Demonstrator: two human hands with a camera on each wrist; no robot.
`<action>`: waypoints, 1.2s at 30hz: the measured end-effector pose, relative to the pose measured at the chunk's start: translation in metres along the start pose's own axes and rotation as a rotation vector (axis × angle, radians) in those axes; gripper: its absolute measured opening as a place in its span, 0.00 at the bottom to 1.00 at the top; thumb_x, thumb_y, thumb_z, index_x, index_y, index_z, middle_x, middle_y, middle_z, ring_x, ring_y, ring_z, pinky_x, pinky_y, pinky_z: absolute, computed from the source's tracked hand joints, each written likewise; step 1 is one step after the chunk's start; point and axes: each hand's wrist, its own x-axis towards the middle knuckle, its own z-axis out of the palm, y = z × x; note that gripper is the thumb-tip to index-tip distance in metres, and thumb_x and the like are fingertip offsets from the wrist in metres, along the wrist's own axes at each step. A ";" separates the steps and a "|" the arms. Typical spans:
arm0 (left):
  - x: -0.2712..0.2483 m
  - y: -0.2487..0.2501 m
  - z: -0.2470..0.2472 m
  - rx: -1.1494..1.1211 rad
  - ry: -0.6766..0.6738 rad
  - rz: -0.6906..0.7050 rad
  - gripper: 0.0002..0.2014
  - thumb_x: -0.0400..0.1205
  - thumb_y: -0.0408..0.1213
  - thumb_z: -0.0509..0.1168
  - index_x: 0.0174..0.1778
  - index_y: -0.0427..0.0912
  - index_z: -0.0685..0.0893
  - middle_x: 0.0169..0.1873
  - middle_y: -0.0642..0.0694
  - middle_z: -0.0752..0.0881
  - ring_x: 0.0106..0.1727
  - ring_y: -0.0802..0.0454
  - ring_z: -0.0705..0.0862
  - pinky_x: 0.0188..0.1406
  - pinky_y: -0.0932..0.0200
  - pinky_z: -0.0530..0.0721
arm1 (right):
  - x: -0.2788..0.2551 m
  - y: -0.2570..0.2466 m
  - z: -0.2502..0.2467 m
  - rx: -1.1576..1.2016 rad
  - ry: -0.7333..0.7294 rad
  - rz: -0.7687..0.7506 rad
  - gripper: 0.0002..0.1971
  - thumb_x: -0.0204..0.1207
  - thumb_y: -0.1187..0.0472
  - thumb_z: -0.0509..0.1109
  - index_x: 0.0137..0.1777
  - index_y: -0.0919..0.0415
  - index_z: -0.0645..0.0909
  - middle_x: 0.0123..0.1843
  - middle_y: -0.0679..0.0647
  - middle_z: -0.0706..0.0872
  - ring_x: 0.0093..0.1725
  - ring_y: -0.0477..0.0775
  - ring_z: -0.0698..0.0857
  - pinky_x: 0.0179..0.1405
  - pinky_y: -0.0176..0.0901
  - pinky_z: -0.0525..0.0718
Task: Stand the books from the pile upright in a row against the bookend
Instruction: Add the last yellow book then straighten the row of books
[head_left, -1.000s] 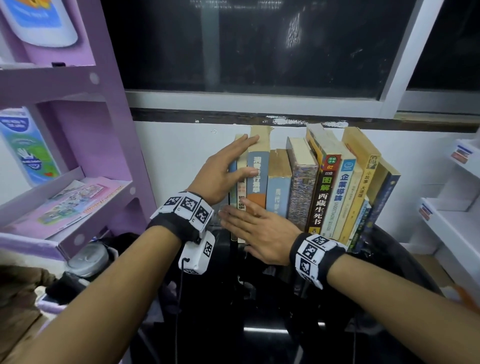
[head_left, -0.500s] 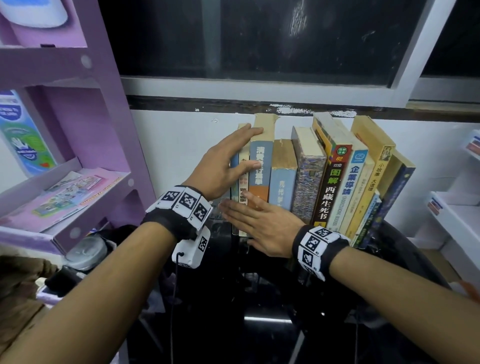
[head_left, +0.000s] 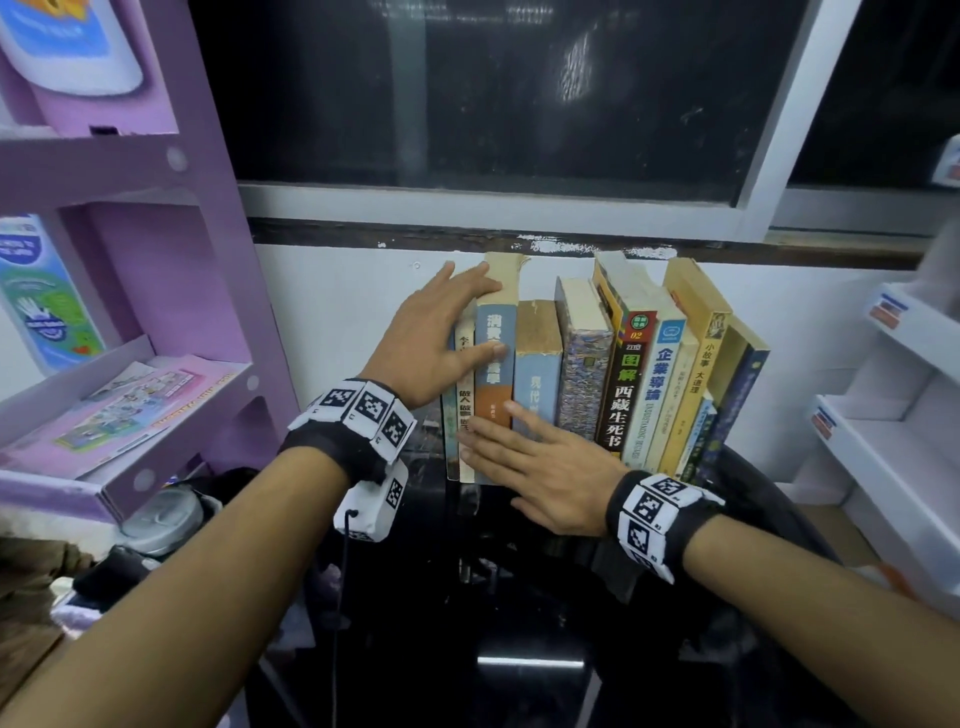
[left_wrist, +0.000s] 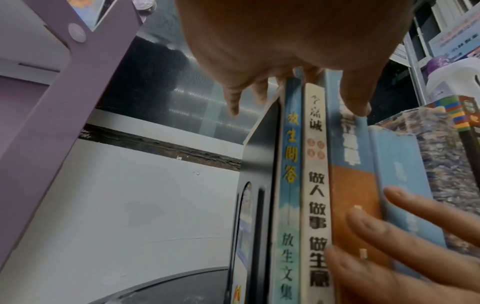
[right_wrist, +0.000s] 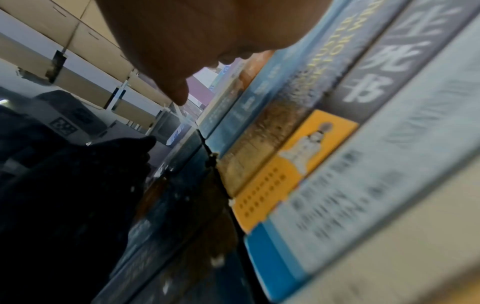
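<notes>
A row of books stands upright on the black glossy table (head_left: 524, 613) against the white wall. At its left end the black metal bookend (left_wrist: 259, 164) touches a thin blue book (left_wrist: 291, 185), then come a white-spined book (left_wrist: 315, 205) and a tall blue and orange book (head_left: 496, 364). My left hand (head_left: 467, 317) lies flat over that end, fingers straight and thumb on the tall book's spine. My right hand (head_left: 493, 452) presses straight fingers (left_wrist: 389, 236) on the lower spines. The books at the right end (head_left: 696, 374) lean left.
A purple shelf unit (head_left: 156, 312) with leaflets stands close on the left. White shelves (head_left: 904, 415) stand at the right. A dark window (head_left: 519, 104) is above the row. A grey lidded container (head_left: 161, 514) and dark clutter sit low at the left.
Both hands stay where they were on the row and the books have not visibly shifted. Only the head view has moved slightly.
</notes>
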 end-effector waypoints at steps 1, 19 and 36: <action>0.002 0.003 0.000 0.055 0.008 0.032 0.32 0.77 0.57 0.68 0.76 0.52 0.71 0.82 0.51 0.65 0.85 0.47 0.55 0.82 0.43 0.59 | -0.007 0.002 0.000 -0.001 -0.005 0.006 0.38 0.80 0.46 0.60 0.85 0.62 0.52 0.86 0.59 0.51 0.86 0.59 0.45 0.82 0.64 0.40; 0.015 0.022 0.028 0.399 0.093 0.267 0.23 0.72 0.63 0.71 0.60 0.57 0.88 0.70 0.53 0.79 0.72 0.48 0.75 0.60 0.53 0.79 | -0.032 0.023 0.021 -0.004 -0.015 0.008 0.39 0.82 0.44 0.57 0.85 0.64 0.48 0.87 0.61 0.48 0.86 0.59 0.43 0.83 0.62 0.40; 0.015 0.027 0.019 0.388 0.005 0.260 0.22 0.72 0.61 0.72 0.57 0.54 0.90 0.70 0.48 0.79 0.72 0.44 0.74 0.68 0.45 0.74 | -0.033 0.024 0.008 0.030 -0.054 -0.004 0.44 0.76 0.42 0.59 0.86 0.64 0.47 0.87 0.61 0.45 0.86 0.58 0.39 0.83 0.60 0.38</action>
